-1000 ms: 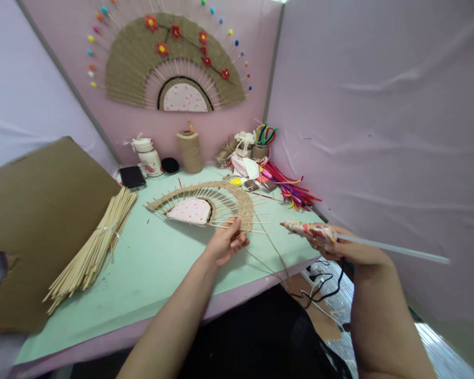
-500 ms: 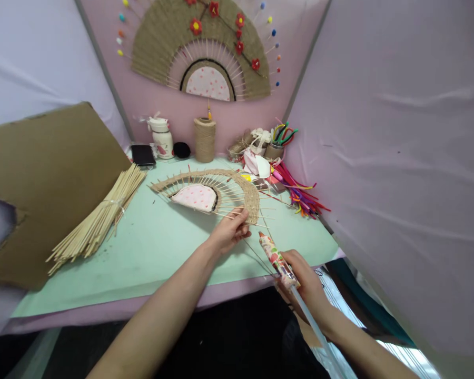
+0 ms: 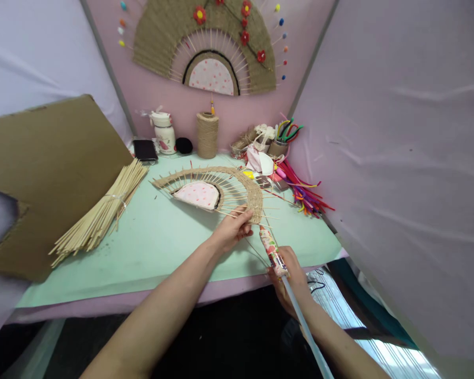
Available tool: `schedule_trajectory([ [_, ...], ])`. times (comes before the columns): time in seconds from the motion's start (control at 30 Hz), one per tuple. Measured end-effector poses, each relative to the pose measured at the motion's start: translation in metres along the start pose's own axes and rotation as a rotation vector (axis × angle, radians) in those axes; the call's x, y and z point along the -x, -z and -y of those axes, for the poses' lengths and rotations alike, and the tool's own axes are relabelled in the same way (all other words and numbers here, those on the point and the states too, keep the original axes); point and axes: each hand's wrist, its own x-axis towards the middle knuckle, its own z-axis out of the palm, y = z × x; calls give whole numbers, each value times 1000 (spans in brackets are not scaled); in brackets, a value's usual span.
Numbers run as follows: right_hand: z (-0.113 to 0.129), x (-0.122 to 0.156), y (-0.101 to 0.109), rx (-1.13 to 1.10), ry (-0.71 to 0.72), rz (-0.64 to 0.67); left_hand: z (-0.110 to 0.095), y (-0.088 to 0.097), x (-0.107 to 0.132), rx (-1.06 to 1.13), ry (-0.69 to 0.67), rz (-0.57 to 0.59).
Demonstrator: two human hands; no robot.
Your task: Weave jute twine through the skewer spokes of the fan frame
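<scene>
A half-round fan of thin sticks woven with brown twine rests on the table, tilted, with a pink-dotted white half circle at its inner edge. My left hand pinches its right lower corner, thumb on top. In my right hand is a glue gun with a flowery wrap, a long pale glue stick running out of its back. The gun's tip is at the fan's lower right end; whether it touches cannot be made out. A strand of twine hangs from the fan beneath my hands.
Left of the fan lie a bundle of thin sticks and a large cardboard sheet. Behind stand a white bottle and a twine spool. Pipe cleaners lie at right. A finished fan hangs on the back wall.
My right hand has brought the glue gun slightly up and left, its tip now at the fan's corner. My left hand keeps its hold. The whole view has shifted a little.
</scene>
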Motion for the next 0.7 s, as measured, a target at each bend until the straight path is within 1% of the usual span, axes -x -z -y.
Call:
schedule_trajectory([
  [0.47,-3,0,-5,-17,-33,-13,-1,-2,1,-12,-4,15],
  [0.7,2,-3,-3,10,-21,-9,2,-1,-1,-11,-4,22],
])
